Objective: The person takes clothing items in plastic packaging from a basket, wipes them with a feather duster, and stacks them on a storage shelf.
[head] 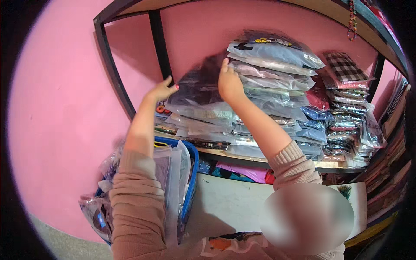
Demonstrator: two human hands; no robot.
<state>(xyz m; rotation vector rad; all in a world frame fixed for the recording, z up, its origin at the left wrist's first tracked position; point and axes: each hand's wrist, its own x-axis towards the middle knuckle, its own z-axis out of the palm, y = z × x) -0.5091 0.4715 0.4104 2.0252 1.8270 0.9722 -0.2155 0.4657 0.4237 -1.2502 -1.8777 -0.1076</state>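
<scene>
My left hand (pixel 161 90) is raised at the left end of a pile of bagged dark garments (pixel 198 89), its fingers apart and holding nothing. Whether it touches the bag cannot be made out. Between that pile and a taller stack of clothes in clear plastic bags (pixel 276 65) is my right hand (pixel 230 83). Its index finger points up along the stack's left edge, while its other fingers are partly hidden, so a grip cannot be confirmed. The top bags show a black arrow print and a dark garment with a yellow design. Both piles rest on a wooden shelf (pixel 214 152).
A blue plastic basket (pixel 194 162) with bagged items stands below left, under my left arm. Further bagged clothes (pixel 346 126) are stacked at right, a checked garment (pixel 346 66) on top. A dark post (pixel 161 45) and a beaded string (pixel 352 21) frame the shelf. A white surface (pixel 230 198) lies below.
</scene>
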